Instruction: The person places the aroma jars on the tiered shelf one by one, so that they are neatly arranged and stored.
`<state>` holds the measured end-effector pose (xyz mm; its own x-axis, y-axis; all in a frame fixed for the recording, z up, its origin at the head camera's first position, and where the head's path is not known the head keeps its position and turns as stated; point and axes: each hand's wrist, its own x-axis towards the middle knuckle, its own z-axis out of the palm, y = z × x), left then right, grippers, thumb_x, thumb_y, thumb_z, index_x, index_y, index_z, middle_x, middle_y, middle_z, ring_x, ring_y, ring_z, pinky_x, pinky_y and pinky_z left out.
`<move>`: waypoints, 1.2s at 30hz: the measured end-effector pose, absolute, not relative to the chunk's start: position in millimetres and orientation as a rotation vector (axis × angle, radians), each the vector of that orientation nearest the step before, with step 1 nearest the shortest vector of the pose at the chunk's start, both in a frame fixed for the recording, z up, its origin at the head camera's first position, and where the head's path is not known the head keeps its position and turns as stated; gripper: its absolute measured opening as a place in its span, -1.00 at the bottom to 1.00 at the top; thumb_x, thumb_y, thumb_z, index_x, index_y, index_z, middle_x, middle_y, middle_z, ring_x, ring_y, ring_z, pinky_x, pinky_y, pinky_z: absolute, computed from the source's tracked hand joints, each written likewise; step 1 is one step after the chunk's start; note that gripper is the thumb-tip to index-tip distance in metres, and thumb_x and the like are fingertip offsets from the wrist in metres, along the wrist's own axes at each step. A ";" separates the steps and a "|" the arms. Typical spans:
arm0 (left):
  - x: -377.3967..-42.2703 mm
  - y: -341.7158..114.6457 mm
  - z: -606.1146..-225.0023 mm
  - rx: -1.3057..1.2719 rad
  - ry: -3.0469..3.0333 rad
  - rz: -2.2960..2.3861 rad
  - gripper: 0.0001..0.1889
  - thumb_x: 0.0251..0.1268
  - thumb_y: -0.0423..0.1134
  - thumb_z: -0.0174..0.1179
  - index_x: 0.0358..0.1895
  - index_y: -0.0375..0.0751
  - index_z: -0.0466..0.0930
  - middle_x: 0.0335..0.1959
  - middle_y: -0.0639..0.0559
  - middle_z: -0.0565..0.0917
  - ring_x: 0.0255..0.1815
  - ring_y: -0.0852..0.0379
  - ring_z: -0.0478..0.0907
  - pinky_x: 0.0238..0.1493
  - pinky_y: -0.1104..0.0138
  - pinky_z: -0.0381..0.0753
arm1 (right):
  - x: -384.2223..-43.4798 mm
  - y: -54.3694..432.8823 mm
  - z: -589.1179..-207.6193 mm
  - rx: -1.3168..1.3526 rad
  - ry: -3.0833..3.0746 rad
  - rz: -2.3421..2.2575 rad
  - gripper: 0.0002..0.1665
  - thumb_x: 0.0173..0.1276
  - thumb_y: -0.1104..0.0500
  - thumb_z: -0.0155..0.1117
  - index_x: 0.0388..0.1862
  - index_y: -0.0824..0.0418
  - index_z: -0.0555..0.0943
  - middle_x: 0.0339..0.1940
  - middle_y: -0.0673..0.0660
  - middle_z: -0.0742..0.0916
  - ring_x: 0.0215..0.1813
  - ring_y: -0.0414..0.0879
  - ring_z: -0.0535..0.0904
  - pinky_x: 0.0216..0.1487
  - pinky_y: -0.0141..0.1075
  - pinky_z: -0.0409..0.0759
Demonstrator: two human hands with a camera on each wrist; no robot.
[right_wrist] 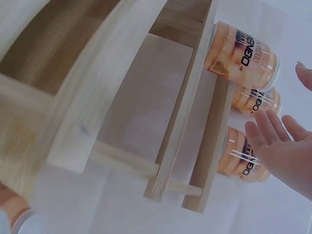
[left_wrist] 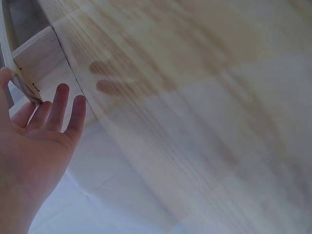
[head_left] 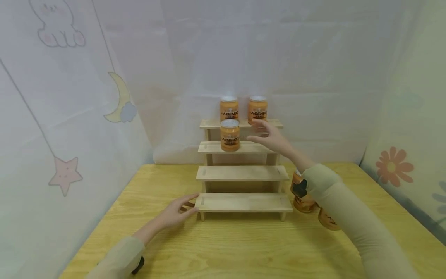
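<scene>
A stepped wooden display stand (head_left: 242,173) stands on the table. My left hand (head_left: 175,211) holds the left end of its lowest shelf, thumb at the front corner and fingertips at the back; the left wrist view shows the other fingers (left_wrist: 59,105) extended. Two orange jars with pale lids, the left jar (head_left: 229,108) and right jar (head_left: 258,108), sit on the top shelf. A third jar (head_left: 230,135) stands on the shelf below, left of centre. Beside it, my right hand (head_left: 273,137) is raised, holding nothing, with thumb and fingers apart.
More orange jars stand on the table right of the stand, partly hidden by my right sleeve; one is the front jar (head_left: 328,220). The wooden table (head_left: 240,248) meets a white cloth backdrop (head_left: 313,128). Printed cloth hangs at both sides.
</scene>
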<state>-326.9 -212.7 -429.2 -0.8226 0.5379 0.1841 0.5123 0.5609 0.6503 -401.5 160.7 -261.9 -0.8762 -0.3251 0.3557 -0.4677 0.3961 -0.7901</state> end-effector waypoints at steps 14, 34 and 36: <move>-328.1 -212.5 -425.7 0.923 2.729 1.132 -0.36 0.39 0.01 0.04 0.43 -0.19 0.16 0.38 -0.23 0.28 0.14 -0.21 0.48 0.06 0.00 0.57 | -355.5 215.8 -282.6 0.822 -2.500 1.401 -0.34 0.39 0.11 0.17 0.40 0.22 0.24 0.36 0.24 0.40 0.37 0.16 0.29 0.37 0.09 0.24; -324.9 -212.0 -427.4 0.942 2.751 1.114 -0.39 0.40 -0.06 0.06 0.41 -0.27 0.18 0.35 -0.30 0.30 0.11 -0.27 0.49 0.02 -0.04 0.57 | -295.6 294.0 -334.7 0.691 -2.625 1.218 -0.41 0.43 0.10 0.11 0.39 0.17 0.27 0.34 0.28 0.41 0.30 0.27 0.33 0.22 0.15 0.37; -324.8 -211.5 -427.2 0.932 2.754 1.111 -0.39 0.40 -0.05 0.05 0.41 -0.25 0.18 0.36 -0.29 0.30 0.11 -0.26 0.49 0.03 -0.04 0.57 | -291.5 300.6 -340.2 0.679 -2.632 1.197 -0.41 0.43 0.11 0.11 0.39 0.19 0.27 0.34 0.29 0.41 0.29 0.27 0.35 0.20 0.06 0.43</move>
<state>-324.8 -211.5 -427.2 -0.8202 0.5403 0.1878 0.5194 0.5658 0.6404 -291.5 300.6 -340.2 -0.8813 -0.3336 0.3345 -0.4714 0.5737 -0.6698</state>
